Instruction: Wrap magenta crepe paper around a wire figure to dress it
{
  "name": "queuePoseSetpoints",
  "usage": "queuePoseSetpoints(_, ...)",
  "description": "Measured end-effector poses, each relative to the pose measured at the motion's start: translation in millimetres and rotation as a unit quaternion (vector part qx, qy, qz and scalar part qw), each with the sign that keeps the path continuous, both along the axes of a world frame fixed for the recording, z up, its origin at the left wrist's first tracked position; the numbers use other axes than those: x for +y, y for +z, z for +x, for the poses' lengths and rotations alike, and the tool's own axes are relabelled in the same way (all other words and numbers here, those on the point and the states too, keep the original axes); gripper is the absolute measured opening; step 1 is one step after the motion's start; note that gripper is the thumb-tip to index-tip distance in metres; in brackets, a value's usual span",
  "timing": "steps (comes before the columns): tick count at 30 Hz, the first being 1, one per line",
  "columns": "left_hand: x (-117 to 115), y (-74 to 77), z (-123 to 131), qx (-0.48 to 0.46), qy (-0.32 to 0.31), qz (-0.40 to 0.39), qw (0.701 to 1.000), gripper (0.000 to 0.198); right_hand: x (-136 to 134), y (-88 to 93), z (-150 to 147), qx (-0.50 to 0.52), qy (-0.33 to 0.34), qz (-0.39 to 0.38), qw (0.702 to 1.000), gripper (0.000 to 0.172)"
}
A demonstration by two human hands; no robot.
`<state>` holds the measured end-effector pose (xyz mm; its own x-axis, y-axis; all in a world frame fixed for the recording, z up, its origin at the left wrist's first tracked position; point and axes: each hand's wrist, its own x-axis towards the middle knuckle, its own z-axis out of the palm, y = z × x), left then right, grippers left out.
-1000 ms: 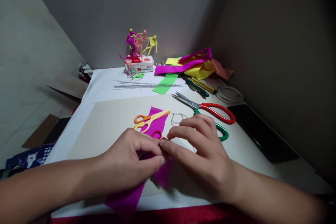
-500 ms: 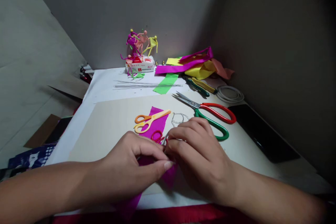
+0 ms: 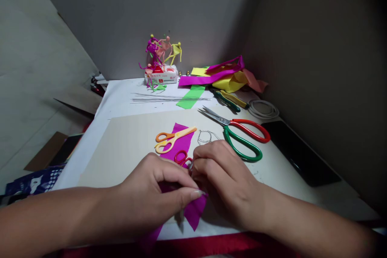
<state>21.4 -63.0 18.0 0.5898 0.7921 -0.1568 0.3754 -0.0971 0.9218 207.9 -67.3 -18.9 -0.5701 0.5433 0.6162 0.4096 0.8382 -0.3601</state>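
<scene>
Near the front of the board, my left hand (image 3: 165, 185) pinches a magenta crepe-paper strip (image 3: 196, 211) between thumb and index finger. The strip's end hangs below the thumb, and more magenta paper drops over the table's front edge. Right against it is my right hand (image 3: 225, 187), fingers curled and closed at the same paper; its fingertips are partly hidden. A blurred, thin pointed shape shows under my left hand. Just beyond the fingers lie small red-handled scissors (image 3: 181, 157), partly covered. Twisted wire (image 3: 204, 137) rests past my right hand. Orange-and-yellow scissors (image 3: 175, 139) lie on another magenta piece (image 3: 185, 142).
Large red-and-green-handled scissors (image 3: 242, 137) lie right of centre, with a black phone (image 3: 299, 153) beyond. Farther back are pliers (image 3: 228, 101), a coiled white cable (image 3: 263, 109), crepe strips (image 3: 229, 80), straight wires (image 3: 157, 98) and small paper figures (image 3: 163, 50) on a box (image 3: 166, 75).
My right hand has shifted slightly down, uncovering more of the large scissors' green handle. More of the magenta strip's end now shows below my left thumb.
</scene>
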Motion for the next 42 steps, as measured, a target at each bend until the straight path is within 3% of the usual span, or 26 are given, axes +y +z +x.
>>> queuePoseSetpoints(5,-3,0.4,-1,-0.068,0.008,0.035,0.997,0.01,-3,0.1,-6,0.084,0.021,-0.096,0.992,0.014)
queuePoseSetpoints(11,-7,-3.3,0,-0.097,0.031,0.083,0.991,0.01,-10,3.4,-12,0.162,0.025,-0.233,0.958,0.012)
queuePoseSetpoints(13,-8,-4.1,1,-0.092,0.032,0.096,0.991,0.011,-8,2.2,-12,0.198,0.023,-0.296,0.934,0.013)
queuePoseSetpoints(17,-8,-2.1,1,-0.11,0.0,0.095,0.989,0.014,9,-1.6,-6,0.35,-0.001,-0.422,0.837,0.012)
queuePoseSetpoints(20,-5,0.3,0,-0.103,0.046,0.066,0.992,0.013,19,-3.1,-1,0.363,0.07,-0.454,0.811,0.005)
queuePoseSetpoints(21,-4,0.8,0,-0.095,0.062,0.053,0.992,0.012,21,-3.3,0,0.344,0.092,-0.459,0.814,0.001)
queuePoseSetpoints(23,-1,0.8,-2,-0.085,0.092,0.037,0.991,0.011,22,-3.9,1,0.314,0.09,-0.454,0.829,0.011)
queuePoseSetpoints(29,17,-0.7,-12,-0.089,0.193,0.015,0.977,0.009,31,-10.7,6,0.324,-0.046,-0.409,0.852,0.02)
queuePoseSetpoints(33,27,1.1,-16,-0.115,0.203,0.024,0.972,0.009,36,-17.7,8,0.213,-0.081,-0.418,0.879,0.02)
queuePoseSetpoints(36,29,0.1,-16,-0.132,0.212,0.026,0.968,0.011,33,-17.3,6,0.119,-0.1,-0.319,0.935,0.019)
queuePoseSetpoints(38,28,-1.5,-15,-0.138,0.212,0.021,0.967,0.013,28,-12.4,4,0.131,-0.117,-0.25,0.952,0.019)
queuePoseSetpoints(40,27,-2.5,-14,-0.143,0.208,0.025,0.967,0.013,22,-5.8,0,0.205,-0.086,-0.281,0.933,0.021)
queuePoseSetpoints(42,25,-2.3,-12,-0.137,0.209,0.047,0.967,0.012,14,-0.4,-6,0.286,-0.017,-0.366,0.886,0.033)
